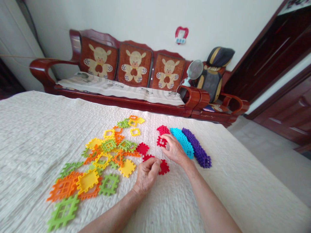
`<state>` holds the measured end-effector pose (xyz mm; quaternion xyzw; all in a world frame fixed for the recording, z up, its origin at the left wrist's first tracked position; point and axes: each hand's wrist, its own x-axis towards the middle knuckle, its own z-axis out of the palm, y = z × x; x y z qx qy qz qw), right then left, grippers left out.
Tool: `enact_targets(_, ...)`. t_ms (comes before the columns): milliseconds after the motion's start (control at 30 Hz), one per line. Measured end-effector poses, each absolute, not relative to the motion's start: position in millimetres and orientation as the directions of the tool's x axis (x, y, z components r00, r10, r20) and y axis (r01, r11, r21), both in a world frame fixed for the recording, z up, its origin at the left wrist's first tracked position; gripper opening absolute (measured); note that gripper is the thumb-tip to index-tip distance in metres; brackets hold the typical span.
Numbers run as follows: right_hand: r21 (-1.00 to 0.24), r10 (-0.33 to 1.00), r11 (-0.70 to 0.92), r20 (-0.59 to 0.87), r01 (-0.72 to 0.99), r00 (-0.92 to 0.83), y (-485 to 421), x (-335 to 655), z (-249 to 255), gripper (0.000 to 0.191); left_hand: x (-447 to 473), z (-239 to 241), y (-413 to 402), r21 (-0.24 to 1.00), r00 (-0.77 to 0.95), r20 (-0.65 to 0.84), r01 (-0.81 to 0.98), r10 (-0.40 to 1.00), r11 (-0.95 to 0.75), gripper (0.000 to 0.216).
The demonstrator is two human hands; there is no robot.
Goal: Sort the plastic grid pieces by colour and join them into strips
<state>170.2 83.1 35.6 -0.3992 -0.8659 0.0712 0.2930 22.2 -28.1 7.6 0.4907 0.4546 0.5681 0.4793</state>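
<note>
My right hand has its thumb and fingers around a red window-patterned building tile, at the near end of a row of overlapping red tiles. My left hand is closed, thumb against the curled fingers; whatever it may hold is hidden. Beside it lie a solid red tile and another red tile, partly covered by the hand. A further red tile rests just beyond. Right of my right hand are an overlapping row of light blue tiles and one of purple tiles.
Mixed yellow, orange and green tiles lie scattered to the left on the white quilted cover. Past its far edge stands a wooden sofa with bear-patterned cushions. A small fan stands near a massage-cushioned chair.
</note>
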Motion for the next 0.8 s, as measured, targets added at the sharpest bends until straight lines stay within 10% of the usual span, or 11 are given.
enact_targets(433, -0.196, 0.699, 0.619, 0.579, 0.760, -0.420, 104, 186, 22, 0.054, 22, 10, -29, 0.986, -0.067, 0.113, -0.117, 0.991, -0.120, 0.034)
enact_targets(800, -0.497, 0.724, 0.689, 0.445, 0.527, -0.527, 83, 147, 23, 0.030, 20, 4, -25, 0.976, -0.280, 0.071, -0.178, 0.957, -0.124, 0.039)
